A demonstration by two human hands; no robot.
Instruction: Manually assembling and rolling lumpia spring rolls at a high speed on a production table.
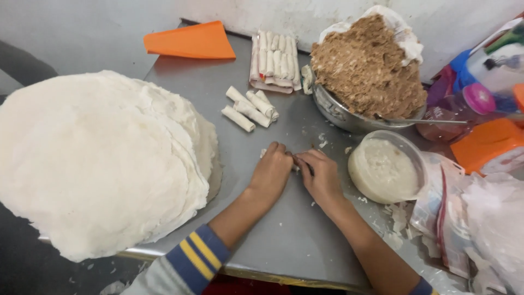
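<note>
- Nearest the camera: striped cuff [199, 254] on the left forearm, both arms reaching forward over the steel table [284, 246].
- Left hand [271, 173] curled palm-down, fingertips pressed onto a small wrapper roll [295, 164]; right hand [322, 176] curled against it from the other side, fingers pinching the same roll. Both clenched on it, roll almost wholly hidden between them, flat on the table.
- Risk, as a judgement: thin wrapper could tear or unroll under uneven finger pressure, letting filling squeeze out at the ends; cannot tell how tightly sealed.
- Scattered over the table around and right of the hands: torn wrapper scraps [398, 218], apt to stick to a damp roll.
- Just right of the right hand: clear tub of white paste [385, 169]; close enough for an elbow or wrist to knock.
- Further right: plastic bags [469, 218], crumpled.
- Left of the left hand: big stack of round white wrappers [98, 158], overhanging the table's near edge; possible slide if nudged.
- Beyond the hands: four finished rolls [250, 108] lying loose.
- Beyond and right: metal bowl [338, 114] heaped with brown filling [368, 68], spoon handle sticking out.
- Farther back: neat batch of rolls [277, 60], then an orange sheet [188, 41] by the wall.
</note>
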